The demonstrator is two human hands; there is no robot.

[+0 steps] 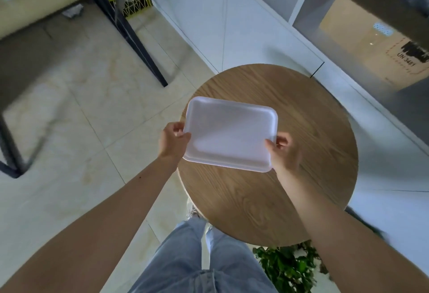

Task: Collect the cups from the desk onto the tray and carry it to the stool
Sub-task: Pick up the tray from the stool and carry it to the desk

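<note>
Tray [229, 133] over round wooden stool [301, 111]; tiled floor [69, 107]

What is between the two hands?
The white tray. The left hand and right hand grip its ends over the stool, per the head view.

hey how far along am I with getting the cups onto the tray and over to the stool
Done: nothing visible yet, since the white tray is bare, with no cups on it. In hand: the left hand and right hand grip its short ends over the round wooden stool. Left: load the cups, none of them in view here, then bring the tray back.
</note>
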